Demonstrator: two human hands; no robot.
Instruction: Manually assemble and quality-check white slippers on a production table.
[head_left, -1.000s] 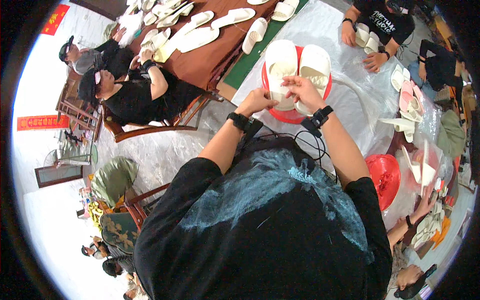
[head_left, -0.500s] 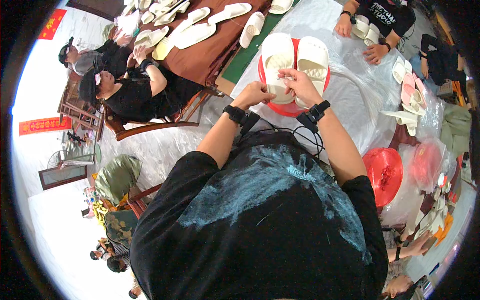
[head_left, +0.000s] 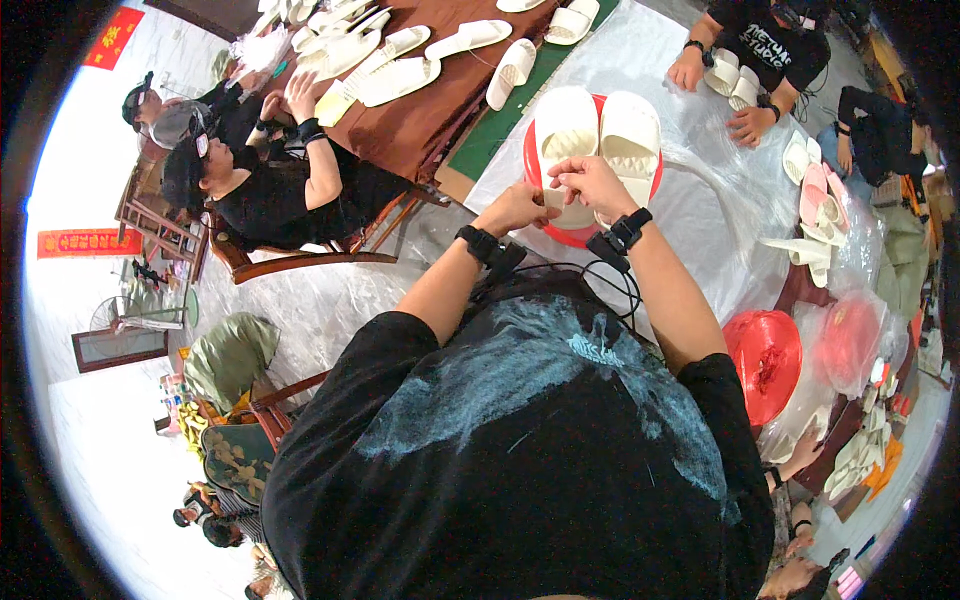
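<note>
A pair of white slide slippers, the left slipper (head_left: 567, 118) and the right slipper (head_left: 630, 130), lies side by side, toes away from me, on a round red support (head_left: 578, 238). My left hand (head_left: 514, 208) is at the heel edge of the left slipper, its thumb and fingers pinched together. Above the heels is my right hand (head_left: 594, 186), with its fingers curled and its tips closed near the left slipper's footbed. Whatever lies between the fingertips of either hand is too small to make out. Both wrists carry black straps with small devices.
Clear plastic sheeting (head_left: 700, 215) covers my table. Many white slippers lie on a brown-covered table (head_left: 400, 125) at the far left, where a person in black (head_left: 265, 200) sits. Another person (head_left: 765, 50) sits opposite. A red plastic roll (head_left: 763, 365) is at my right.
My right hand's fingers have drawn back and curled above the left slipper's heel. My left hand stays by that heel's edge. The seated person at left has raised a hand.
</note>
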